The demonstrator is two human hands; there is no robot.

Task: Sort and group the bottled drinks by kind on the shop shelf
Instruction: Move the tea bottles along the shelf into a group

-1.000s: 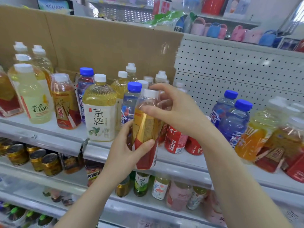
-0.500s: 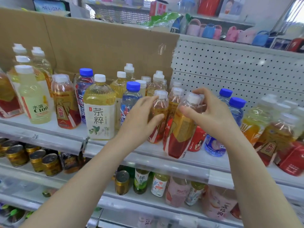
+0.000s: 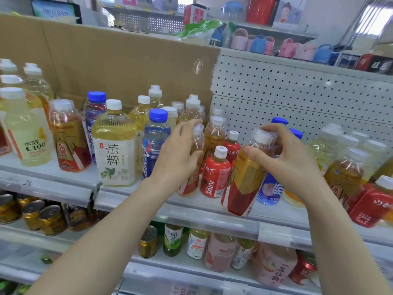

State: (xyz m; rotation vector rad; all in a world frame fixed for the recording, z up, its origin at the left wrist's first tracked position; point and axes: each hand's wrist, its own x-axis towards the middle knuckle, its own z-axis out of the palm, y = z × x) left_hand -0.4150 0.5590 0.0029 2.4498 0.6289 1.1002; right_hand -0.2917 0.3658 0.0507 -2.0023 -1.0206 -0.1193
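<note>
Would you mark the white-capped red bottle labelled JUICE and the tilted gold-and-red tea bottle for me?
white-capped red bottle labelled JUICE (image 3: 214,176): head view, red label.
tilted gold-and-red tea bottle (image 3: 249,173): head view, gold label.

Light is bright and even, from overhead and from the upper right, where a bright pane (image 3: 376,22) burns out to white. Shadows are faint; soft shade lies under the shelf (image 3: 131,201) lip. Glare glints on the clear tape (image 3: 198,64) on the cardboard (image 3: 127,60). The wide lens bows the shelf lines near the edges. The red bottle (image 3: 371,204) at the far right is smeared, the left hand (image 3: 176,158) looks slightly soft round the tea bottle (image 3: 196,145) it grips, and the tilted bottle (image 3: 244,177) pinched by the right hand (image 3: 291,160) is sharp.
</note>
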